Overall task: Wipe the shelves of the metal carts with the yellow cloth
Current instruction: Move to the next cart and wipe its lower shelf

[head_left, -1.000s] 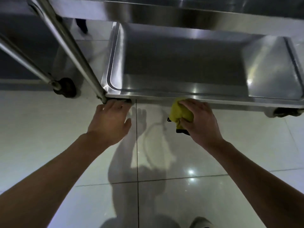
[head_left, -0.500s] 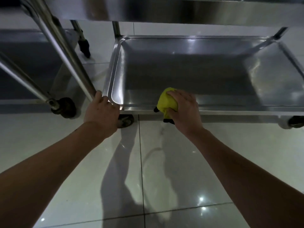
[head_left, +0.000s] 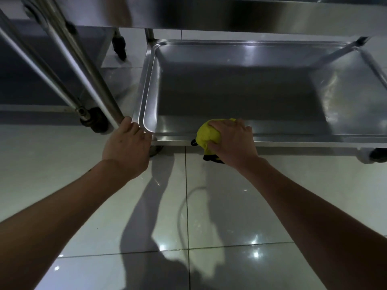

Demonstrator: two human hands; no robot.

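The right hand (head_left: 232, 143) grips the yellow cloth (head_left: 207, 135), with its fingers curled over the top of it. The cloth is bunched into a ball and sits on the front rim of the bottom shelf (head_left: 240, 91) of the metal cart, at about 12 o'clock from the middle of the view. A dark edge of the cloth hangs down below the rim, toward the floor (head_left: 83, 206).

The left hand (head_left: 126, 147) is at about 10 o'clock. Its fingers are bent over the front left corner of the shelf, right by the cart's leg (head_left: 83, 65). It holds onto the corner there.

The shelf is a shiny metal tray with a raised rim all around. Another metal shelf (head_left: 240, 13) is above it, at the top of the view. A black wheel (head_left: 95, 119) of a second cart stands on the floor at 9 o'clock, just beside the left hand. One more wheel (head_left: 374, 154) peeks out at 3 o'clock under the shelf. The floor has big shiny white tiles with dark shadows on them.
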